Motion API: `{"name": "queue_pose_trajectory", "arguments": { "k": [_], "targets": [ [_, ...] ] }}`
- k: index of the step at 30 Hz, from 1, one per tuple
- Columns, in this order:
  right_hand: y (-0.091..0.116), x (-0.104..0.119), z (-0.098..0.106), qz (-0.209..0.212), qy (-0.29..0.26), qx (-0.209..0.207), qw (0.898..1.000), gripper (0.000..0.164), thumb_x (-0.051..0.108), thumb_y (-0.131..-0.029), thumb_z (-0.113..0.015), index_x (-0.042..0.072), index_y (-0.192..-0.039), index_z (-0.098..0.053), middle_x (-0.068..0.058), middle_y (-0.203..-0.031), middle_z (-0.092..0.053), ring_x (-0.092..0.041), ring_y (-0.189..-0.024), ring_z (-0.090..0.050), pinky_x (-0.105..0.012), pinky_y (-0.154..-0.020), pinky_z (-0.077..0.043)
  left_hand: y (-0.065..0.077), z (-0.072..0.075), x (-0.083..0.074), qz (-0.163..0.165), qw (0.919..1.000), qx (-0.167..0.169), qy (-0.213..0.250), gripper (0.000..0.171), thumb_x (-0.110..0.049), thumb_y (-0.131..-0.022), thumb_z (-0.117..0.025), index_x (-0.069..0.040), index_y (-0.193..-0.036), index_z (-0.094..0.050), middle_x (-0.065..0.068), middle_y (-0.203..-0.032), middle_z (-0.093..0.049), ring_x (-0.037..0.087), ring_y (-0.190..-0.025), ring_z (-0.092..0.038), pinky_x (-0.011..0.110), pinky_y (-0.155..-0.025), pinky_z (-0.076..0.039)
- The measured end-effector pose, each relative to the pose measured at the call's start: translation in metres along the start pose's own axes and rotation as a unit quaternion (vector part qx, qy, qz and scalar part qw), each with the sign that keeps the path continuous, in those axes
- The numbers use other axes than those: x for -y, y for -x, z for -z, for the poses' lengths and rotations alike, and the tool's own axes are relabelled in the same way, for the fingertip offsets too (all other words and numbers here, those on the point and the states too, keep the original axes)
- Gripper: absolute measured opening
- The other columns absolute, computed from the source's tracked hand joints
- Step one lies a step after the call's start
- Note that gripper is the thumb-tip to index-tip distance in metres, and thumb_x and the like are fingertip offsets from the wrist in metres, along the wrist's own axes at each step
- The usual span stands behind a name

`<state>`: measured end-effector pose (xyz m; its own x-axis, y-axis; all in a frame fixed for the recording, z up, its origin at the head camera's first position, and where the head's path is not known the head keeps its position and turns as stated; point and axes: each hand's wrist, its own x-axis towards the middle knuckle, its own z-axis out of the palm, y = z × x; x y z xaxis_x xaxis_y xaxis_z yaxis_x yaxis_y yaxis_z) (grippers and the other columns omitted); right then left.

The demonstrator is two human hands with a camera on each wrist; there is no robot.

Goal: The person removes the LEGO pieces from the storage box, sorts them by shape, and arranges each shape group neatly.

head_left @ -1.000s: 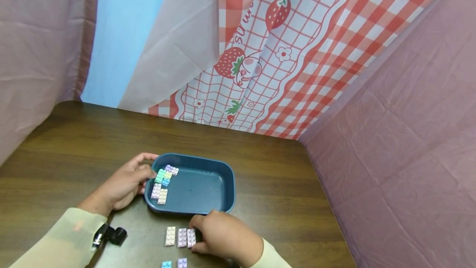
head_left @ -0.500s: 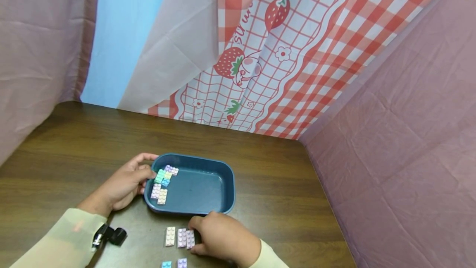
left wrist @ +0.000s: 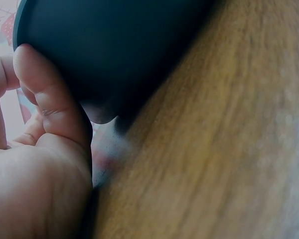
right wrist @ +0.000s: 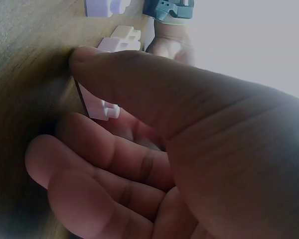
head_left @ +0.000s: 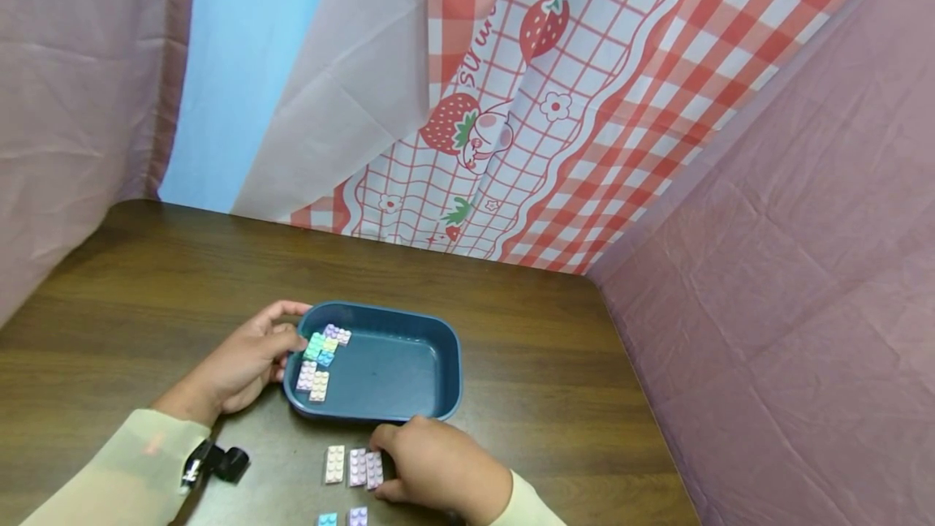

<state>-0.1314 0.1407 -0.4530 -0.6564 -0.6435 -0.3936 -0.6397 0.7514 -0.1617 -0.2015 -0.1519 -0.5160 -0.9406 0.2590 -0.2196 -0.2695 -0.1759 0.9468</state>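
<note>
My left hand point(head_left: 244, 360) holds the left end of a dark blue plastic tray point(head_left: 390, 380), with its thumb at the rim. Several pastel toy building bricks point(head_left: 318, 386) lie inside along the tray's left side. In front of the tray, my right hand point(head_left: 441, 461) pinches a light pink building brick point(head_left: 374, 470) by its ends between thumb and a finger; the right wrist view shows part of this brick point(right wrist: 97, 107) behind the thumb. Against its left side lies a second pinkish brick point(head_left: 357, 467), with a cream brick point(head_left: 334, 464) a small gap farther left.
A blue brick point(head_left: 327, 519) and a purple brick point(head_left: 358, 517) lie at the bottom edge of the head view, partly cut off. A black camera mount point(head_left: 219, 459) sits on the left wrist. Cloth curtains point(head_left: 767, 266) enclose the wooden table point(head_left: 540, 347).
The right hand has shifted slightly left with the pinched brick, mostly in the first half second, bringing it close against the neighbouring pinkish brick. The left hand and tray stay put.
</note>
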Motion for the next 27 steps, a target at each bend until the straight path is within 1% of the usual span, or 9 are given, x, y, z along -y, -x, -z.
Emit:
{"name": "queue_pose_trajectory", "arguments": {
  "k": [7,10,14,18,22,24,27],
  "targets": [
    [0.002,0.0,-0.001,0.006,0.0,-0.008,1.0,0.043,0.048,-0.088,-0.082,0.032,-0.126,-0.068,0.019,-0.086,-0.066,0.005,-0.066,-0.052,-0.017,-0.06,-0.047,-0.001,0.0,0.001,0.002,1.0,-0.001,-0.006,0.061,-0.006,-0.094,-0.062,-0.015,-0.15,-0.037,0.014,-0.109,-0.063,0.016,-0.076,-0.057,0.027,-0.059,-0.055],
    [0.003,-0.001,-0.001,0.01,-0.005,-0.01,1.0,0.047,0.048,-0.088,-0.082,0.032,-0.129,-0.067,0.019,-0.084,-0.064,0.005,-0.065,-0.052,-0.016,-0.059,-0.046,-0.001,-0.001,0.001,0.006,0.9999,-0.007,-0.006,0.061,-0.006,-0.094,-0.063,-0.016,-0.149,-0.038,0.014,-0.109,-0.062,0.016,-0.076,-0.057,0.027,-0.059,-0.055],
    [0.007,0.0,0.003,0.018,-0.025,-0.006,1.0,0.049,0.046,-0.09,-0.081,0.032,-0.134,-0.064,0.021,-0.075,-0.06,0.007,-0.059,-0.051,-0.014,-0.054,-0.044,-0.001,-0.001,0.0,0.004,0.9999,-0.008,-0.007,0.061,-0.006,-0.094,-0.063,-0.016,-0.149,-0.038,0.014,-0.11,-0.062,0.016,-0.076,-0.057,0.027,-0.058,-0.054],
    [0.013,0.0,0.015,0.034,-0.046,-0.001,0.998,0.047,0.044,-0.092,-0.08,0.032,-0.134,-0.064,0.023,-0.067,-0.054,0.009,-0.055,-0.05,-0.014,-0.048,-0.043,0.001,-0.001,-0.002,0.002,0.9999,-0.004,-0.009,0.062,-0.007,-0.095,-0.062,-0.015,-0.151,-0.036,0.015,-0.111,-0.062,0.016,-0.077,-0.058,0.027,-0.058,-0.054],
    [0.015,-0.002,0.033,0.076,-0.042,-0.02,0.996,0.043,0.041,-0.093,-0.08,0.027,-0.131,-0.067,0.024,-0.067,-0.053,0.011,-0.055,-0.047,-0.011,-0.049,-0.041,0.001,-0.002,-0.004,0.006,0.9999,-0.007,-0.01,0.062,-0.008,-0.095,-0.062,-0.016,-0.151,-0.036,0.016,-0.112,-0.062,0.018,-0.078,-0.058,0.028,-0.058,-0.054],
    [0.014,-0.005,0.042,0.099,-0.037,-0.036,0.994,0.041,0.039,-0.093,-0.079,0.024,-0.13,-0.069,0.024,-0.067,-0.053,0.013,-0.055,-0.047,-0.009,-0.051,-0.041,0.001,-0.002,-0.003,0.006,0.9999,-0.007,-0.01,0.061,-0.007,-0.095,-0.062,-0.016,-0.151,-0.036,0.016,-0.111,-0.063,0.018,-0.078,-0.058,0.027,-0.058,-0.053],
    [0.012,-0.009,0.056,0.114,-0.039,-0.051,0.991,0.039,0.039,-0.095,-0.077,0.022,-0.129,-0.07,0.024,-0.066,-0.054,0.013,-0.055,-0.047,-0.008,-0.053,-0.041,0.002,-0.002,-0.003,0.005,0.9999,-0.006,-0.01,0.061,-0.007,-0.095,-0.062,-0.015,-0.15,-0.037,0.015,-0.109,-0.063,0.018,-0.077,-0.057,0.027,-0.057,-0.053]
  ]
}}
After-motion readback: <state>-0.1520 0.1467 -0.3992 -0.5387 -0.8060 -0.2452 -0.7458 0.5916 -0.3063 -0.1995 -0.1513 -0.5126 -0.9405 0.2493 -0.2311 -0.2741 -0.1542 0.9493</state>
